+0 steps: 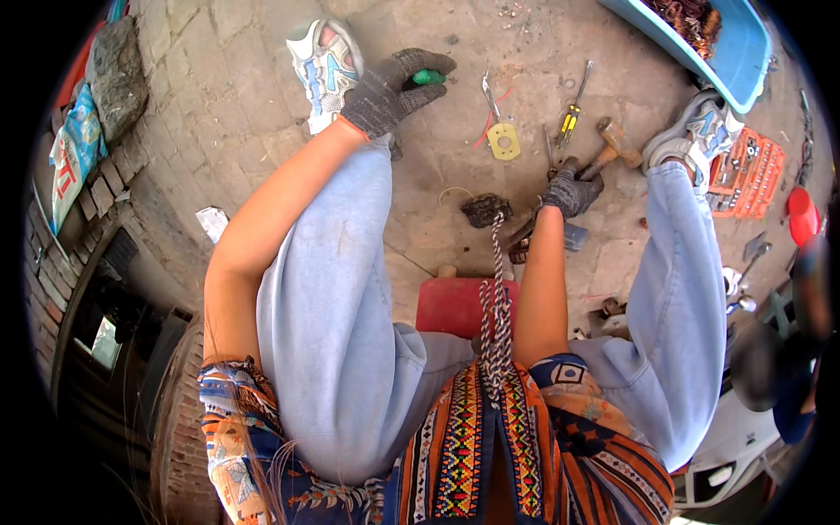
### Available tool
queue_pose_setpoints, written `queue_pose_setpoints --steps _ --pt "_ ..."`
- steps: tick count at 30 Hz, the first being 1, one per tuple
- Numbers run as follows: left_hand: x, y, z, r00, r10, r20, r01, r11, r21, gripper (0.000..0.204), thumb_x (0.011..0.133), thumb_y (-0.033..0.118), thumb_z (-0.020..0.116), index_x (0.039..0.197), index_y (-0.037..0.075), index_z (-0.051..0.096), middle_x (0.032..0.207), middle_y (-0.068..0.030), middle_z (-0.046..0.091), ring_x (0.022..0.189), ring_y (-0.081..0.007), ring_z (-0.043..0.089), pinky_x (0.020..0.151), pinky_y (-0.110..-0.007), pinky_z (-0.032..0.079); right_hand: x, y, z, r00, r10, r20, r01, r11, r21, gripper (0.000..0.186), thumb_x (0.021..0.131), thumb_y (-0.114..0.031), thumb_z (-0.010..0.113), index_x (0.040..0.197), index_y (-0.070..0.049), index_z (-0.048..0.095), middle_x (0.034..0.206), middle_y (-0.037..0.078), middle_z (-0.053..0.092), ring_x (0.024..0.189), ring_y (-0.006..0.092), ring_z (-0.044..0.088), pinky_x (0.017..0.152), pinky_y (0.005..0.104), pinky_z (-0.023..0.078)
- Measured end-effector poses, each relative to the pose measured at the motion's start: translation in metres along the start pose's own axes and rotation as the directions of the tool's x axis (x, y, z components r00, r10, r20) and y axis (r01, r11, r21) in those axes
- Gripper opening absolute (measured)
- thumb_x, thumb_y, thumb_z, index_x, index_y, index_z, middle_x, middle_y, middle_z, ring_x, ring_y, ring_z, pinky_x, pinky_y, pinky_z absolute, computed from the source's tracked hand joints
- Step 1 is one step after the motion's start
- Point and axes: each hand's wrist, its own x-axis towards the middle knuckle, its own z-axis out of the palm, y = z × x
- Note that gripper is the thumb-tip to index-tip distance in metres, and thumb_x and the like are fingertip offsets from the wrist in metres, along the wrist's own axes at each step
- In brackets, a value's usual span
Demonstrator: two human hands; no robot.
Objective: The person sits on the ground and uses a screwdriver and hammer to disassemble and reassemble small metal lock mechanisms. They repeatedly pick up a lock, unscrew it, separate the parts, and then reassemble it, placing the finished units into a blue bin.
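My left hand (392, 94), in a dark grey knit glove, is raised near my left shoe. Its thumb and fingers close around a small green rounded thing (428, 77), mostly hidden by the glove. My right hand (573, 192), gloved the same way, is low between my legs. It grips the wooden handle of a hammer (619, 144), whose head points away to the right. Beside that hand a thin dark rod (549, 147) stands out; its lower part is hidden. A yellow-and-black screwdriver (570, 122) lies beyond it. Left of the right hand sits a dark, rough lump (485, 210).
A pale yellow plate (504, 142) lies against a plier-like tool (490, 94). Far right are a blue tub (744, 61) holding copper-coloured coils and an orange socket tray (748, 171). A red block-like thing (451, 304) is between my legs. Stone (118, 83) and packaging (77, 157) lie left.
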Motion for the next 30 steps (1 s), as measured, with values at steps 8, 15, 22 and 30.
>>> queue_pose_setpoints --steps 8,15,22,30 --pt "0.002 0.013 -0.01 0.975 -0.181 -0.129 0.191 0.979 0.068 0.03 0.086 0.006 0.064 0.115 0.005 0.06 0.107 -0.0039 0.063 0.099 -0.0126 0.058 0.088 -0.027 0.048 -0.003 0.004 0.022 0.948 -0.158 -0.277 0.192 0.976 0.098 0.053 0.075 -0.011 0.07 0.119 0.008 0.045 0.106 0.021 0.052 0.101 0.0346 0.055 0.091 0.0424 0.045" --pt "-0.002 0.008 -0.014 0.958 -0.243 -0.152 0.232 0.969 -0.089 0.03 0.087 0.007 0.064 0.116 0.006 0.06 0.105 -0.0037 0.063 0.097 -0.0118 0.058 0.086 -0.026 0.048 -0.053 -0.044 0.045 0.745 -0.63 0.219 0.572 0.773 0.275 0.026 0.074 -0.009 0.069 0.1 -0.004 0.064 0.1 0.015 0.057 0.098 0.0288 0.057 0.087 0.0376 0.046" --pt "-0.005 -0.002 -0.007 0.972 -0.216 -0.096 0.208 0.974 -0.089 0.029 0.085 0.014 0.067 0.112 0.007 0.062 0.107 -0.0037 0.064 0.097 -0.0118 0.059 0.088 -0.027 0.048 -0.08 -0.041 0.06 0.764 -0.613 0.202 0.568 0.787 0.24 0.027 0.073 -0.011 0.07 0.098 -0.002 0.064 0.098 0.013 0.059 0.094 0.0289 0.058 0.088 0.0384 0.046" --pt "-0.005 -0.004 -0.007 0.988 -0.089 -0.123 0.095 0.994 0.048 0.027 0.084 0.014 0.067 0.11 0.009 0.063 0.106 -0.0053 0.063 0.097 -0.0163 0.06 0.088 -0.029 0.047 -0.053 -0.026 0.062 0.787 -0.6 0.142 0.571 0.796 0.199 0.03 0.073 -0.012 0.067 0.101 -0.002 0.064 0.102 0.015 0.06 0.096 0.0302 0.059 0.087 0.0392 0.047"
